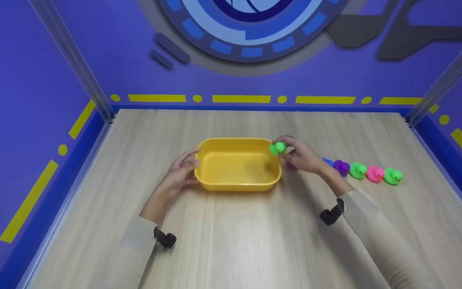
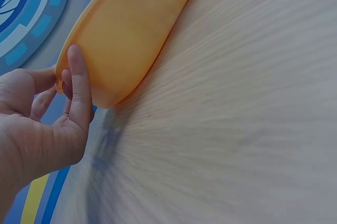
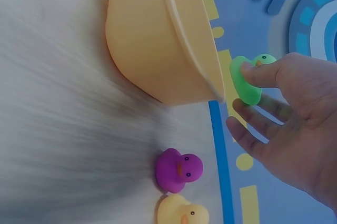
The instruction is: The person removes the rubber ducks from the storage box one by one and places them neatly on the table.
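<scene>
A yellow plastic basin [image 1: 237, 186] stands on the wooden table in front of me. My left hand [image 1: 179, 174] grips its left end, with fingertips right at the rim; the left wrist view shows the digits against the wall of the basin [image 2: 126, 34]. Over the right end of the rim, my right hand [image 1: 301, 154] pinches a green rubber duck [image 1: 278, 148] between thumb and fingers. In the right wrist view, that green duck [image 3: 246, 79] is held beside the top of the basin wall, the other fingers spread.
Below the right hand, a purple duck [image 3: 176, 170] and a yellow duck [image 3: 179, 212] sit on the table. Farther right runs a line of ducks: blue [image 1: 327, 161], purple [image 1: 341, 167], green [image 1: 358, 170], pink [image 1: 374, 174] and green [image 1: 392, 176]. Blue panels [image 1: 239, 86] wall the table.
</scene>
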`<state>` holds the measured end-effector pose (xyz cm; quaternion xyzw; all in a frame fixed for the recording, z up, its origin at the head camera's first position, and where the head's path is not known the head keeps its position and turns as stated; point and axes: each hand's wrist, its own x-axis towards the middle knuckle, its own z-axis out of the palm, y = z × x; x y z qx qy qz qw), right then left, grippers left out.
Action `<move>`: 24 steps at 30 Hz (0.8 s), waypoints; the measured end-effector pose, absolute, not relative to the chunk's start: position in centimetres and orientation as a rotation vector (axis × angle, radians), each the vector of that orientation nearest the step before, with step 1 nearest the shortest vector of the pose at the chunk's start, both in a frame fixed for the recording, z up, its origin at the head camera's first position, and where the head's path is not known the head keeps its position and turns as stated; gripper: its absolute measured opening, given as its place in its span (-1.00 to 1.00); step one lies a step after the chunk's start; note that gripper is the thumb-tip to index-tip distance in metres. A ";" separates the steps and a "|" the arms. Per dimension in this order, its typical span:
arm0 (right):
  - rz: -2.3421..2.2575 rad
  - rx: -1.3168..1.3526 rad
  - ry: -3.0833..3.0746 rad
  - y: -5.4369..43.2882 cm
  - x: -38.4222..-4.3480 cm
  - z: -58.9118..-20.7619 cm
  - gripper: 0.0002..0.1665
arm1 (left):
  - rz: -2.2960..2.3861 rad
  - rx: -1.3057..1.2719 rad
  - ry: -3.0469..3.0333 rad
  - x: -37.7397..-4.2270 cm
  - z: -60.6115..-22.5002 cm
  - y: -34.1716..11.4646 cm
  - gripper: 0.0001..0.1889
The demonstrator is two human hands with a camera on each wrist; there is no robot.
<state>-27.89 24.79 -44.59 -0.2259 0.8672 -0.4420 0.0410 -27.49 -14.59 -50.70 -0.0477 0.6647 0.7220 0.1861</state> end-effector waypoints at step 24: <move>-1.271 -0.602 2.788 29.3 -26.8 -44.7 -0.54 | 1.961 -0.036 1.972 -27.3 -50.1 -14.7 -0.50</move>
